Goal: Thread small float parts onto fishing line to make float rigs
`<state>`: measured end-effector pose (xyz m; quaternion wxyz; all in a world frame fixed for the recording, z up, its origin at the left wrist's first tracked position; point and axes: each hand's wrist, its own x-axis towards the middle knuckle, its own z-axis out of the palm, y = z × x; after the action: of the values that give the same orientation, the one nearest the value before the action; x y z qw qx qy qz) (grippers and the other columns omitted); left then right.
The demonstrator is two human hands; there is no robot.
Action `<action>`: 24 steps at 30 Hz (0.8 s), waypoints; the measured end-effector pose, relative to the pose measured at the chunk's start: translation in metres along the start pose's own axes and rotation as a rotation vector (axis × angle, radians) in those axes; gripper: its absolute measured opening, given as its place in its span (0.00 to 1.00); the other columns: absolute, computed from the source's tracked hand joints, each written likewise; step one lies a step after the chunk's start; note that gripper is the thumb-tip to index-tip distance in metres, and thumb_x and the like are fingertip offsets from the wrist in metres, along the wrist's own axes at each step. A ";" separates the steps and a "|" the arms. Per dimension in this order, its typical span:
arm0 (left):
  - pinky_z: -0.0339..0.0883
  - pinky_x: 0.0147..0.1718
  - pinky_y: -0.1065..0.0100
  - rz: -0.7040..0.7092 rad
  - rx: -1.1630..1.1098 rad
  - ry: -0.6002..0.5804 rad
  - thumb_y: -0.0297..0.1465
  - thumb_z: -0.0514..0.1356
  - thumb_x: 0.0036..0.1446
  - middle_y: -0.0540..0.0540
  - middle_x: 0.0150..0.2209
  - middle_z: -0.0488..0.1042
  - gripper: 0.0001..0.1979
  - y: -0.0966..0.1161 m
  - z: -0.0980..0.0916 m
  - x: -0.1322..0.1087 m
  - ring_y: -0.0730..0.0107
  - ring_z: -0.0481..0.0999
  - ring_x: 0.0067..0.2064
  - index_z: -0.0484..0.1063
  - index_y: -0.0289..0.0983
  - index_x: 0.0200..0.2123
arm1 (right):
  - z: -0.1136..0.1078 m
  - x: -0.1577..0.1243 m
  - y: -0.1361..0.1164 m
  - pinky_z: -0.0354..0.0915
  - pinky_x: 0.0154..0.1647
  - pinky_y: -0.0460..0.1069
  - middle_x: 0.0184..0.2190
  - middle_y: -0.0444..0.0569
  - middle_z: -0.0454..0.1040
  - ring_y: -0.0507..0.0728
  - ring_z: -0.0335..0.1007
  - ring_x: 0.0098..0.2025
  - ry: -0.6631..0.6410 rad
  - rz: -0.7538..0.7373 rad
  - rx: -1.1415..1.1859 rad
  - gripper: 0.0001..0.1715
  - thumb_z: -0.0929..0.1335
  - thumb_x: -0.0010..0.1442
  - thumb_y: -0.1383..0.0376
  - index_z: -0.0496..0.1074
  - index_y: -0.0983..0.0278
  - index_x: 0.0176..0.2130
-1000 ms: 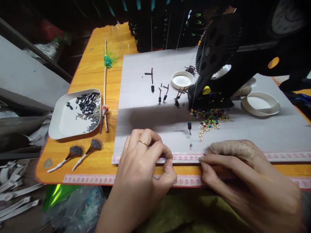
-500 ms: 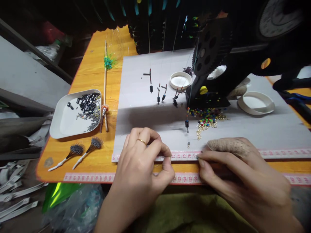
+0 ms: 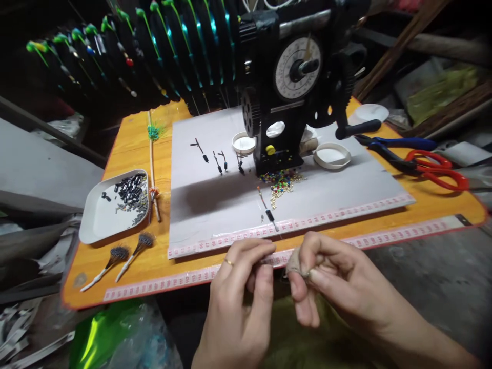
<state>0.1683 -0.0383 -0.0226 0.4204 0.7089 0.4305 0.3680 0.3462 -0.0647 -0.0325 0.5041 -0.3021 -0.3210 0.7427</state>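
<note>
Looking down through the head view, I have both hands hovering just off the front edge of the orange table [image 3: 134, 154]. My left hand [image 3: 240, 289] has thumb and forefinger pressed together. My right hand [image 3: 334, 284] pinches its thumb against a cloth-wrapped forefinger [image 3: 294, 264]. Whatever they clamp is too fine to make out. The small black sleeve [image 3: 270, 216] lies on the grey board [image 3: 346, 184], just above the tape measure [image 3: 330, 218], and slants towards my fingers, so I judge it rides on a thread I am holding.

A hard tug could drag that sleeve over the board's edge and down into the clutter by my knees. The cloth dulls my touch, so the thread might slip out unnoticed. Slack could catch in the bead pile [image 3: 282, 180] near the sleeve and scatter it. The winder [image 3: 286, 102] stands behind the beads, and a loop snagged on its gears would jerk everything sideways.
</note>
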 end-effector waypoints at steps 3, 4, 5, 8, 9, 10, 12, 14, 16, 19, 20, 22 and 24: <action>0.72 0.33 0.65 -0.156 -0.326 -0.059 0.35 0.58 0.69 0.41 0.46 0.79 0.12 0.010 0.002 0.015 0.65 0.78 0.36 0.81 0.43 0.48 | 0.001 -0.004 0.001 0.72 0.28 0.43 0.30 0.44 0.78 0.50 0.79 0.28 0.027 0.009 -0.031 0.12 0.70 0.69 0.61 0.64 0.63 0.37; 0.69 0.28 0.68 -0.201 -0.474 -0.083 0.37 0.60 0.68 0.43 0.38 0.80 0.12 0.013 0.005 0.020 0.69 0.75 0.29 0.82 0.42 0.45 | 0.002 -0.006 0.002 0.72 0.28 0.43 0.29 0.44 0.77 0.50 0.79 0.26 0.039 0.026 -0.052 0.13 0.70 0.68 0.59 0.64 0.63 0.37; 0.65 0.23 0.70 -0.238 -0.620 -0.095 0.39 0.61 0.67 0.46 0.30 0.77 0.11 0.014 0.009 0.025 0.73 0.70 0.24 0.82 0.41 0.42 | 0.002 -0.007 0.002 0.71 0.27 0.44 0.28 0.44 0.77 0.50 0.77 0.25 0.042 0.044 -0.074 0.15 0.70 0.68 0.57 0.64 0.63 0.36; 0.51 0.17 0.75 -0.281 -0.889 -0.064 0.39 0.65 0.64 0.54 0.17 0.62 0.11 0.014 0.022 0.037 0.79 0.56 0.18 0.80 0.39 0.34 | 0.001 -0.012 0.003 0.69 0.25 0.43 0.25 0.43 0.73 0.49 0.74 0.22 0.041 0.082 -0.127 0.18 0.71 0.66 0.54 0.63 0.63 0.34; 0.48 0.17 0.75 -0.284 -0.920 -0.040 0.39 0.65 0.64 0.55 0.17 0.59 0.11 0.013 0.025 0.039 0.80 0.53 0.18 0.80 0.38 0.33 | 0.001 -0.013 0.004 0.69 0.24 0.43 0.25 0.43 0.73 0.49 0.74 0.22 0.040 0.087 -0.137 0.19 0.71 0.66 0.54 0.63 0.63 0.34; 0.46 0.17 0.76 -0.290 -0.938 -0.023 0.38 0.66 0.63 0.56 0.17 0.58 0.10 0.012 0.028 0.041 0.81 0.51 0.18 0.79 0.38 0.32 | 0.000 -0.014 0.004 0.68 0.24 0.43 0.25 0.43 0.72 0.48 0.73 0.22 0.040 0.088 -0.143 0.19 0.71 0.65 0.54 0.63 0.63 0.34; 0.45 0.16 0.77 -0.302 -0.980 -0.024 0.36 0.66 0.64 0.56 0.17 0.59 0.09 0.010 0.030 0.041 0.82 0.49 0.18 0.80 0.39 0.32 | -0.002 -0.016 0.004 0.68 0.25 0.43 0.25 0.43 0.72 0.48 0.73 0.23 0.049 0.083 -0.145 0.18 0.71 0.66 0.54 0.63 0.63 0.34; 0.46 0.17 0.78 -0.312 -1.016 -0.045 0.36 0.65 0.64 0.54 0.19 0.64 0.08 0.009 0.029 0.036 0.83 0.50 0.18 0.81 0.40 0.34 | -0.004 -0.017 0.003 0.69 0.25 0.43 0.26 0.43 0.72 0.48 0.74 0.24 0.041 0.063 -0.131 0.18 0.71 0.66 0.55 0.63 0.63 0.34; 0.52 0.18 0.77 -0.310 -0.983 -0.079 0.39 0.64 0.64 0.48 0.27 0.74 0.09 0.010 0.028 0.028 0.82 0.55 0.20 0.83 0.41 0.39 | -0.006 -0.017 0.001 0.69 0.26 0.42 0.27 0.43 0.73 0.47 0.74 0.25 0.042 0.045 -0.117 0.17 0.70 0.67 0.57 0.64 0.64 0.35; 0.65 0.24 0.71 -0.281 -0.799 -0.109 0.40 0.65 0.63 0.40 0.46 0.79 0.11 0.013 0.029 0.015 0.77 0.68 0.25 0.84 0.41 0.41 | -0.010 -0.018 -0.002 0.71 0.28 0.42 0.27 0.43 0.74 0.46 0.74 0.25 0.071 0.048 -0.109 0.15 0.71 0.67 0.58 0.65 0.64 0.36; 0.67 0.25 0.70 -0.258 -0.747 -0.084 0.39 0.65 0.63 0.40 0.46 0.80 0.09 0.014 0.031 0.012 0.75 0.71 0.27 0.85 0.41 0.38 | -0.010 -0.019 -0.003 0.71 0.29 0.42 0.27 0.43 0.74 0.47 0.74 0.25 0.079 0.066 -0.114 0.15 0.72 0.66 0.57 0.66 0.64 0.36; 0.67 0.26 0.72 -0.223 -0.719 0.005 0.35 0.66 0.63 0.44 0.36 0.82 0.08 0.014 0.035 0.009 0.74 0.72 0.26 0.84 0.43 0.34 | -0.010 -0.020 -0.004 0.72 0.28 0.43 0.27 0.43 0.74 0.48 0.74 0.25 0.064 0.134 -0.141 0.17 0.73 0.63 0.55 0.69 0.65 0.38; 0.63 0.22 0.76 -0.216 -0.793 0.061 0.35 0.65 0.64 0.50 0.23 0.76 0.08 0.013 0.039 0.010 0.77 0.67 0.22 0.83 0.44 0.33 | -0.008 -0.024 -0.004 0.72 0.27 0.43 0.26 0.44 0.73 0.48 0.74 0.25 0.034 0.189 -0.222 0.16 0.72 0.64 0.55 0.71 0.66 0.37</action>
<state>0.2104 -0.0433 -0.0238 0.6840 0.4316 0.3395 0.4802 0.3622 -0.0845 -0.0311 0.4006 -0.3976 -0.3625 0.7416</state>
